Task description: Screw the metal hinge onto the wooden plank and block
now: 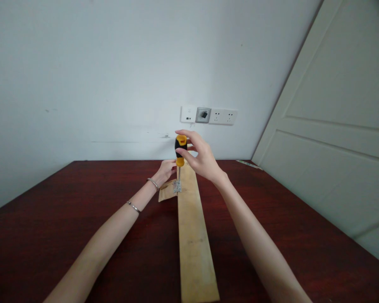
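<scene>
My right hand (199,158) is closed around the black and yellow handle of a screwdriver (181,147). The screwdriver stands nearly upright, its shaft pointing down at a small metal hinge (177,186). That hinge spans the left edge of a long wooden board (194,240) and a short wooden piece (167,192) beside it. My left hand (166,171) is at the board's left edge, just beyond the short piece and close to the screwdriver's shaft. Its fingers are bent together, and their tips are partly hidden, so what they pinch cannot be made out.
The dark red tabletop (129,248) runs back to a white wall (113,75). Sockets (222,116) are set in the wall behind my right hand. A pale panelled door (337,105) leans in on the right, with a thin strip (249,164) lying near its foot.
</scene>
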The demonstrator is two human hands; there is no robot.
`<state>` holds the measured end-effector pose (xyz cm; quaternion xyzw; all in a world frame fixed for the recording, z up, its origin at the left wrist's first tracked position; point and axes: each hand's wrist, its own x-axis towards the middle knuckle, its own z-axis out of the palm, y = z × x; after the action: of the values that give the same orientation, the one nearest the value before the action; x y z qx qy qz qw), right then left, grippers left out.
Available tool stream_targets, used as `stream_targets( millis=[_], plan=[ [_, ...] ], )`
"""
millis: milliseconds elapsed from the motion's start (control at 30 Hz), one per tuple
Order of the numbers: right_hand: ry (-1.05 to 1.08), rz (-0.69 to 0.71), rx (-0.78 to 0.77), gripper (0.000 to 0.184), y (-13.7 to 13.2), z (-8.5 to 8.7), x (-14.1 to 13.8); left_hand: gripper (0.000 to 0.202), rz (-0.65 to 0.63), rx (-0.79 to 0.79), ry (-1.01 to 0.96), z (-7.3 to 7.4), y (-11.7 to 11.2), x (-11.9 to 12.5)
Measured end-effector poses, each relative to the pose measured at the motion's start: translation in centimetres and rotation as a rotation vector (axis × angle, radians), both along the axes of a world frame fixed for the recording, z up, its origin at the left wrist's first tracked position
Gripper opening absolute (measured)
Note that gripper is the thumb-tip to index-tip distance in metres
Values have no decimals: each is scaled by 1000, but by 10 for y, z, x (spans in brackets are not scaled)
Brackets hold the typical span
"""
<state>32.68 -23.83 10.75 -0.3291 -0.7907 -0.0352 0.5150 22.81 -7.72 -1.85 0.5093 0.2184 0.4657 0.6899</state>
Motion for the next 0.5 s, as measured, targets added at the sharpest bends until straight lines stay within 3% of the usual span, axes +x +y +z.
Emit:
stream_targets(
  millis=[133,333,500],
  plan=[
    [55,-86,30,32,0,-3,-3,6,31,2,18,-3,4,1],
    [70,4,33,30,-4,-1,-1,8,23,-14,52,-2,3,0],
    [156,-92,82,24,1,-7,-3,9,45,-55,61,2,-4,-1]
  ],
)
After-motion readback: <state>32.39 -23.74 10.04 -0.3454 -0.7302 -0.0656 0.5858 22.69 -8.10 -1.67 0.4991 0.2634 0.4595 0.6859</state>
